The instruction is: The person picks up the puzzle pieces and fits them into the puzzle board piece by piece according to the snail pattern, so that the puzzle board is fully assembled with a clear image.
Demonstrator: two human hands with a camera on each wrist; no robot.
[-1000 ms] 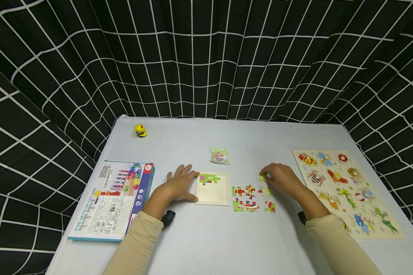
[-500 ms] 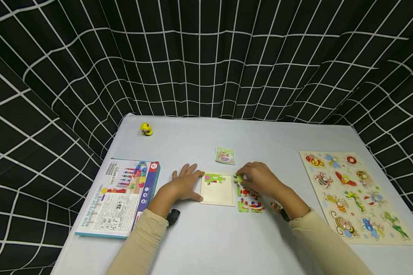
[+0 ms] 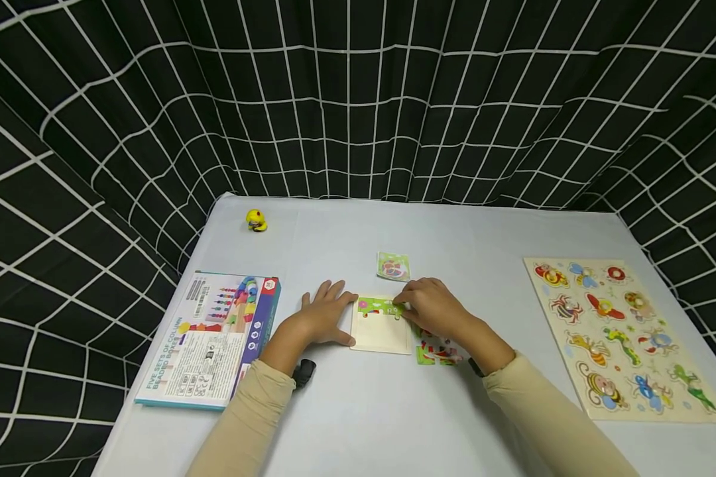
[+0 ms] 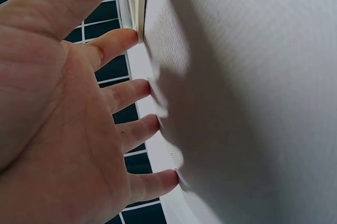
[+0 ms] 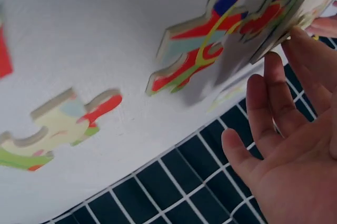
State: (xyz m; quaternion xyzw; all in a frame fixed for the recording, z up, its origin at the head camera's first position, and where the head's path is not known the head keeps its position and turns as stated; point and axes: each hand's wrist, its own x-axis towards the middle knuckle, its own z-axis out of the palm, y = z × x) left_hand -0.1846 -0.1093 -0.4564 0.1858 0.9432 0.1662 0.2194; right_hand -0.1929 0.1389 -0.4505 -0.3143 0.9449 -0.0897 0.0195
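Note:
A small square wooden puzzle tray [image 3: 382, 336] lies mid-table, with green puzzle pieces [image 3: 367, 305] along its far edge. My left hand [image 3: 316, 322] is spread at the tray's left side, thumb and index fingertip at its edge. In the left wrist view the other fingertips [image 4: 168, 179] rest on the tablecloth. At the far right corner of the tray my right hand [image 3: 434, 309] pinches a green puzzle piece [image 3: 397, 309]. Loose red and green pieces [image 3: 426, 356] lie right of the tray, partly hidden under that hand; the right wrist view shows a pale piece [image 5: 60, 129] among them.
A small picture card [image 3: 394, 266] lies beyond the tray. A bead-toy box [image 3: 209, 341] sits on the left, and a yellow toy duck [image 3: 256, 220] near the far left corner. On the right is a large insect peg board [image 3: 623, 338]. Black grid curtains [image 3: 358, 99] surround the table.
My right hand has carried the green piece leftward from the loose pieces to the tray's far right corner. The left hand stays at the tray edge. The head view shifted slightly.

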